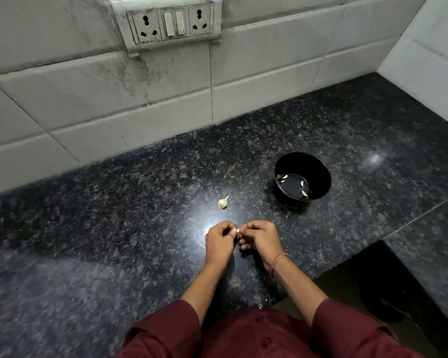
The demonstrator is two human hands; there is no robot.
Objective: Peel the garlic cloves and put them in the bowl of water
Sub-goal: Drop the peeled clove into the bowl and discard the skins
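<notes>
Just below the centre of the frame, the left hand (219, 241) and the right hand (262, 237) are meeting over the dark speckled granite counter (109, 218). Both have their fingers curled and are pinching a small garlic clove (238, 231) between their fingertips — only a pale sliver of it is showing between the two hands. Whether its skin is coming away is too small to tell. A reddish thread bracelet (278, 262) is circling the right wrist, and maroon sleeves (166, 329) are covering the upper forearms at the bottom edge. Slightly above the hands, a partial garlic bulb (223, 202) is lying alone on the counter, its stem pointing toward the upper right. Right of centre, a black bowl (320, 174) is sitting well apart from the hands, holding water with a few peeled cloves (305, 193) lying in it — scattered across the dark surface. Along the top of the frame, a grimy switchboard (170, 23) with two sockets is sitting on the white tiled wall (114, 104).
</notes>
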